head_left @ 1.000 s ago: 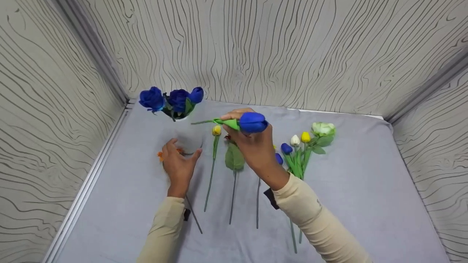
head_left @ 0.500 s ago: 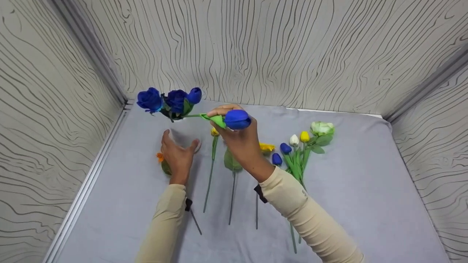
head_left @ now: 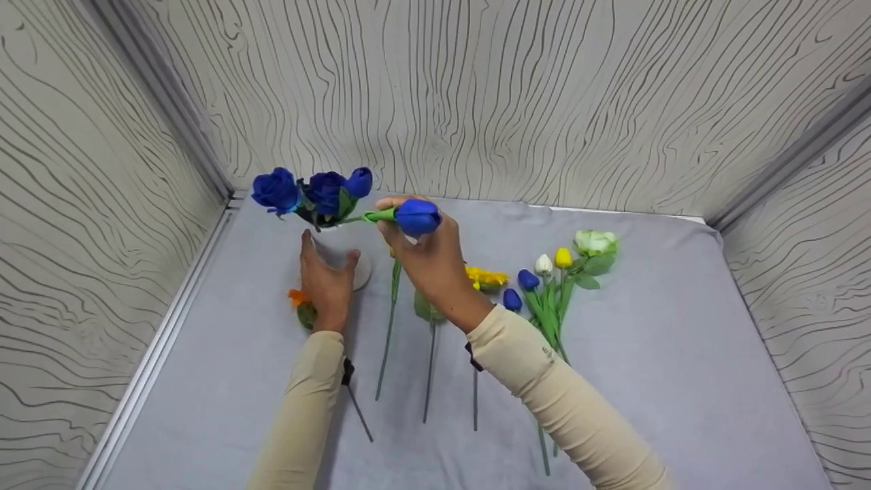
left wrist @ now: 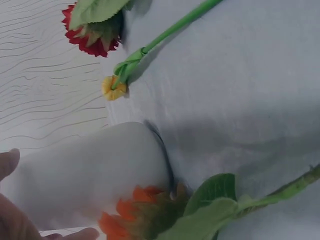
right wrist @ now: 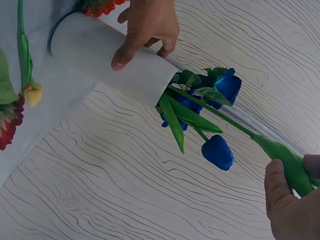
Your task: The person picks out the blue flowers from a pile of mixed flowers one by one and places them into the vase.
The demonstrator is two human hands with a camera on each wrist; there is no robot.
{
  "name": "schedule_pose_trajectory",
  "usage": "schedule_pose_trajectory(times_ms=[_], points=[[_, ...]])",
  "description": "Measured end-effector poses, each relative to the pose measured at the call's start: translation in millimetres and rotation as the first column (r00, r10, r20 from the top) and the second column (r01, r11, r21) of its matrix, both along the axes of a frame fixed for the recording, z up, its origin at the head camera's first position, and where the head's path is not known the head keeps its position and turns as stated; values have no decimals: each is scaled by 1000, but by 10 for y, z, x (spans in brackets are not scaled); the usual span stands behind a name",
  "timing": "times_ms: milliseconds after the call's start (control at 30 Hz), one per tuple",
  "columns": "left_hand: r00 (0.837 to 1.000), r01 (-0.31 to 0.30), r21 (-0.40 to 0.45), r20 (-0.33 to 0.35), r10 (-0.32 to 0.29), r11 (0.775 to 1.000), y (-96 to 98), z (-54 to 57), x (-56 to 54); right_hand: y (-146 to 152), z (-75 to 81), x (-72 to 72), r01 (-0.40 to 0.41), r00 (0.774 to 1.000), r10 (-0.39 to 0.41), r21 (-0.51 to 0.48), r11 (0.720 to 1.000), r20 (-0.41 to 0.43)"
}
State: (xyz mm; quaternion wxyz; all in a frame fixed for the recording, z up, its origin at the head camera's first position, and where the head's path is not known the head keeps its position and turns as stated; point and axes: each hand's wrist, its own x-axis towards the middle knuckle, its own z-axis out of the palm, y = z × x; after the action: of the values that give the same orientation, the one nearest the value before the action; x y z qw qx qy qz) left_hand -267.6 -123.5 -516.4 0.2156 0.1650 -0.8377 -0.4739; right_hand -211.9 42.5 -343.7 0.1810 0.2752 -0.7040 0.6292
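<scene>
The left hand (head_left: 326, 289) grips the side of a white vase (right wrist: 105, 57), thumb on one side and fingers round the other. Two blue roses (head_left: 275, 190) and a blue tulip (head_left: 359, 182) stand in the vase, their blooms above its mouth. Between thumb and fingers, the right hand (head_left: 439, 269) pinches another blue tulip (head_left: 418, 217) just below its bloom. The right wrist view shows its green stem (right wrist: 225, 117) running to the vase's rim, the lower end hidden among the leaves there. An orange flower (left wrist: 142, 215) lies close by the vase's base.
On the grey cloth (head_left: 680, 354) lie a yellow tulip (left wrist: 114, 89), a red flower (left wrist: 95, 37) and a yellow flower (head_left: 486, 277). Farther right are a bunch of tulips (head_left: 544, 265) and a pale green rose (head_left: 596, 243). Patterned walls (head_left: 435, 88) enclose the table's back and sides.
The right hand has moved left with the tulip, bringing its stem to the vase's mouth. The left hand has shifted slightly up the vase.
</scene>
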Motion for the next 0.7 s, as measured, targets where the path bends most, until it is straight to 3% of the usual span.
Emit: schedule_pose_trajectory(times_ms=[133,267,500,700], points=[[1000,22,25,-22,-22,999,-35,-11,-32,-38,-3,-42,82,996,-77,83,993,-54],[999,41,50,-13,-40,998,-55,-1,-57,-78,6,-90,171,981,-148,190,967,-127],[999,31,50,9,-32,998,-35,-10,-75,-185,16,-206,230,967,-174,339,912,-188],[999,38,74,29,-40,997,-27,-24,-78,-308,-49,-328,246,967,-184,442,863,-179]])
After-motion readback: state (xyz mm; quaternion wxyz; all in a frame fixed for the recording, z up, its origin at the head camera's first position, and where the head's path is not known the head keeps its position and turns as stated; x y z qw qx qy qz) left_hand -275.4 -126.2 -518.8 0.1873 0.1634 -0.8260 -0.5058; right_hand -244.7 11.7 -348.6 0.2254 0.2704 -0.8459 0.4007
